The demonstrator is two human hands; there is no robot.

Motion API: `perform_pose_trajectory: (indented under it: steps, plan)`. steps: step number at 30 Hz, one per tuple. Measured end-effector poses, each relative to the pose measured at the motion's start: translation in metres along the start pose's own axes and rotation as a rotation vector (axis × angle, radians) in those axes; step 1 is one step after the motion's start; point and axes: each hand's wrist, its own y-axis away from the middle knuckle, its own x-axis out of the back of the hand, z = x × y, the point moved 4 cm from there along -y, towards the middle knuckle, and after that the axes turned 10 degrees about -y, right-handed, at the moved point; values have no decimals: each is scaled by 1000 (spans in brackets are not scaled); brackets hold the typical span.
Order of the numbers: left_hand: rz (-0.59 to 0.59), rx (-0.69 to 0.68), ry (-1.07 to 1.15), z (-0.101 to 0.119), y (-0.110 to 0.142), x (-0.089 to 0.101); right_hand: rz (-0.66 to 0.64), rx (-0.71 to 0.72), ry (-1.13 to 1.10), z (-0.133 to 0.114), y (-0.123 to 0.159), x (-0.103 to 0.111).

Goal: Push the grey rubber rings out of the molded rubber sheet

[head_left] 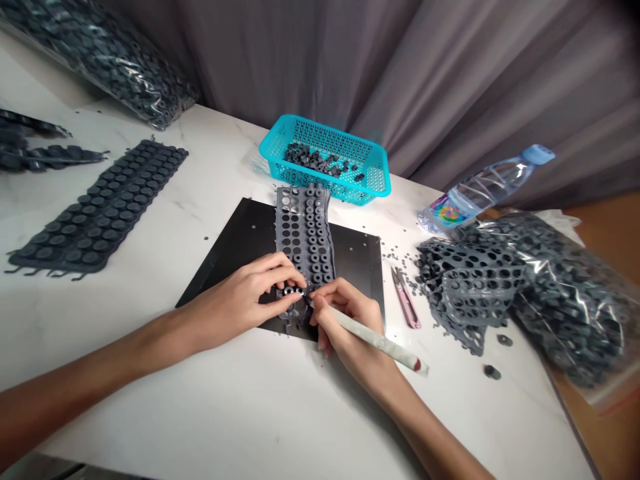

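Note:
A dark grey moulded rubber sheet (304,230) with rows of round parts and open holes lies lengthwise on a black mat (233,243). My left hand (260,287) rests on the sheet's near left side, its thumb and fingertips closed about the ring-shaped parts there. Between the fingers of my right hand (353,320) is a pen-like tool (375,338) with a pale, wrapped handle and a red mark near its end. Its tip meets the sheet close to my left fingertips; the exact contact is hidden by my fingers.
Beyond the mat stands a turquoise basket (325,180) with loose rubber parts. Another rubber sheet (100,210) lies left. Pink-handled snips (407,300), punched-out sheets (480,290), a tilted water bottle (485,190) and a bag of parts (575,300) are right. A bigger bag (110,60) sits back left.

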Motion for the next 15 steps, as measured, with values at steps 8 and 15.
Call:
perform_pose_trajectory:
  steps: [8, 15]
  plan:
    - [6, -17, -10, -1, 0, -2, 20, 10, 3, -5, 0, -1]
    - [-2, -111, -176, 6, -2, 5, 14, 40, 81, -7, 1, -3]
